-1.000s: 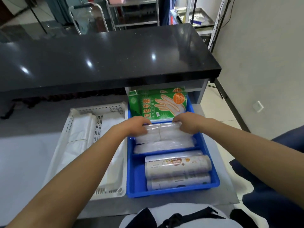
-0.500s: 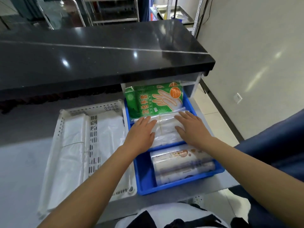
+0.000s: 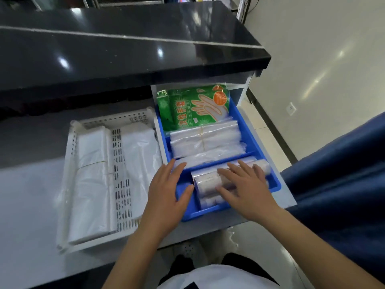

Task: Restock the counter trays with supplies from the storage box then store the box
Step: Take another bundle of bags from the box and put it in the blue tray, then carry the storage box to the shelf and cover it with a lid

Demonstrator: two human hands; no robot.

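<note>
A blue tray (image 3: 274, 182) sits on the grey counter under the black top. At its back stands a green pack of disposable gloves (image 3: 193, 107); in its middle lie bundles of clear plastic bags (image 3: 205, 140); at its front lie rolls of plastic film (image 3: 206, 181). My right hand (image 3: 245, 188) lies flat, fingers spread, on the rolls. My left hand (image 3: 166, 190) hovers open over the tray's left front corner, holding nothing. Left of it stands a white perforated tray (image 3: 118, 163) with folded white plastic bags (image 3: 91, 178).
A black stone countertop (image 3: 125, 49) overhangs the trays' far ends. Grey counter surface (image 3: 27, 195) stretches left of the white tray. A dark blue chair or cloth (image 3: 343, 174) is at the right, beside the tiled floor and wall.
Both hands have drawn back from the clear bag bundles in the middle of the blue tray to its front; the right one now rests on the rolls. The camera tilted further down.
</note>
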